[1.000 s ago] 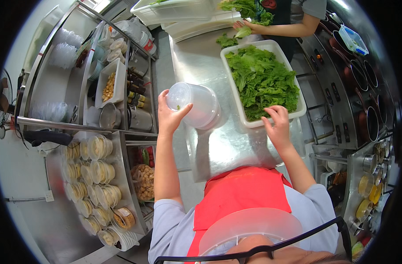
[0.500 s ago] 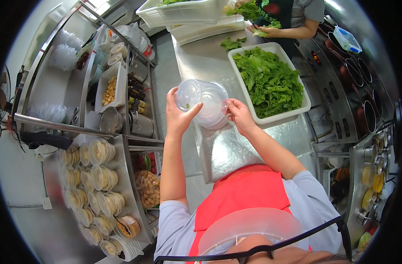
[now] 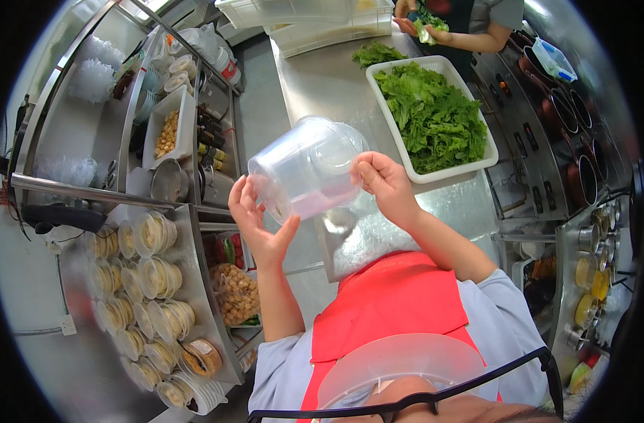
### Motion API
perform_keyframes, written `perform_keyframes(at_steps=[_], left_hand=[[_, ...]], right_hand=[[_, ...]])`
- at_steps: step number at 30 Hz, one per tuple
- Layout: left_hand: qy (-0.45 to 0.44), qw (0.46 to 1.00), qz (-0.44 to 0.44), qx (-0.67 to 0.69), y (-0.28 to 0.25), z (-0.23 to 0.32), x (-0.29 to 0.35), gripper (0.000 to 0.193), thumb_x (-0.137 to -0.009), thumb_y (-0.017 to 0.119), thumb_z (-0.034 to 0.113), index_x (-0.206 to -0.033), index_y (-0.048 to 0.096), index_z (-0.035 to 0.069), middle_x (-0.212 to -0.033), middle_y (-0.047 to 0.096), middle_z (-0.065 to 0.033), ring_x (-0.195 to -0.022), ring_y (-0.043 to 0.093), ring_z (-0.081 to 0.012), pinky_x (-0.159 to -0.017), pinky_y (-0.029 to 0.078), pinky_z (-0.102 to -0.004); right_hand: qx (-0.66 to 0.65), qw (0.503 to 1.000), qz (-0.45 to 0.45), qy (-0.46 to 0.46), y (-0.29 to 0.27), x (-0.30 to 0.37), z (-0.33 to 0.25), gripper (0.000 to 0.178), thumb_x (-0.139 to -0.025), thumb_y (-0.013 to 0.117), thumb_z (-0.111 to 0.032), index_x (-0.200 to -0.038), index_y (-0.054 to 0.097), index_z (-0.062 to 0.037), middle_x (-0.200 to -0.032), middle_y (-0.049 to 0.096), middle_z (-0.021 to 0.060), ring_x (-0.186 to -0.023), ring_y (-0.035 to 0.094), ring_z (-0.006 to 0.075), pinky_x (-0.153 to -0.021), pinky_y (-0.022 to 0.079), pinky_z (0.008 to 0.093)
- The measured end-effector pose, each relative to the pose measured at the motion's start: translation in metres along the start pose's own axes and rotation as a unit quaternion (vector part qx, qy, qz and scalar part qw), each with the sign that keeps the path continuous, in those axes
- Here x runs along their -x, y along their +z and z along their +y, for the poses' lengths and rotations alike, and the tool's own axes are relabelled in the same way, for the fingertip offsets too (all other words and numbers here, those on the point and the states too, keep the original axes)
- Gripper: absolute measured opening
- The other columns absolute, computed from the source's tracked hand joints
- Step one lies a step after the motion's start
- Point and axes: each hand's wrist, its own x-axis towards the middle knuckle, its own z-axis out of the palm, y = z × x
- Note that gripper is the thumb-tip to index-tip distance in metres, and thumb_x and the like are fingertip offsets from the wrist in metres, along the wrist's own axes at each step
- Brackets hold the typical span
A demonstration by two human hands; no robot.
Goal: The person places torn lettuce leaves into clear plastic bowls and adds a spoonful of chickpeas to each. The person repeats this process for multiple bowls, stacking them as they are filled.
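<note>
A see-through plastic tub [image 3: 294,173] is held in the air on a slant, over the near left edge of the steel table. My left hand [image 3: 262,222] has its thumb and fingers around the tub's left end. My right hand [image 3: 387,187] is closed, pinching the edge at the tub's right end. A round, see-through piece [image 3: 338,149] shows at that end; whether it is a lid or a second tub I cannot tell. A small dark fleck shows near my left fingers. Beyond my right hand stands a white crate [image 3: 452,168] of green lettuce leaves [image 3: 435,116].
Across the steel table [image 3: 311,84], a co-worker's hands [image 3: 435,32] hold a leaf. Loose lettuce [image 3: 377,53] lies near white bins [image 3: 329,39]. On my left, lidded tubs [image 3: 160,278] stand in stacks below a shelf rack [image 3: 89,187]. Pans [image 3: 581,176] hang at right.
The tub has turned further onto its side, its left end swinging left and toward me with my left hand. My right hand still grips its edge. The co-worker's hands have moved closer together.
</note>
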Motion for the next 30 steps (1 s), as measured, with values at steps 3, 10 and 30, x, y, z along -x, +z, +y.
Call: perform_keyframes(at_steps=[3,10,30], left_hand=[[-0.011,0.996,0.001,0.092,-0.008,-0.009,0.04,0.118,-0.068,0.095,0.038,-0.158,0.024,0.01,-0.154,0.043,-0.0197,-0.142,0.046,-0.0321,-0.114,0.04,-0.0464],[-0.237,0.904,0.038,0.355,-0.026,-0.083,0.147,0.103,-0.083,0.071,0.068,-0.161,0.03,0.015,-0.158,0.043,-0.0228,-0.143,0.045,-0.0383,-0.117,0.038,-0.0535],[-0.306,0.651,0.191,0.668,0.071,-0.098,0.2,0.12,-0.068,0.085,0.064,-0.162,0.029,0.014,-0.163,0.027,-0.0337,-0.147,0.036,-0.0494,-0.115,0.038,-0.0647]], right_hand=[[0.186,0.972,-0.027,-0.144,0.01,0.023,-0.027,0.01,-0.101,0.057,0.0,-0.092,0.06,-0.0038,-0.086,0.059,0.0024,-0.07,0.048,0.0121,-0.065,0.042,0.0286],[0.428,0.827,-0.127,-0.342,-0.028,0.07,-0.02,0.02,-0.071,0.066,0.004,-0.086,0.056,-0.006,-0.077,0.054,0.0049,-0.063,0.053,0.023,-0.056,0.043,0.0341],[0.711,0.703,0.024,0.012,-0.276,-0.031,0.032,0.05,-0.087,0.081,-0.028,-0.133,0.068,-0.0145,-0.123,0.066,0.0136,-0.114,0.06,0.0354,-0.09,0.052,0.045]])
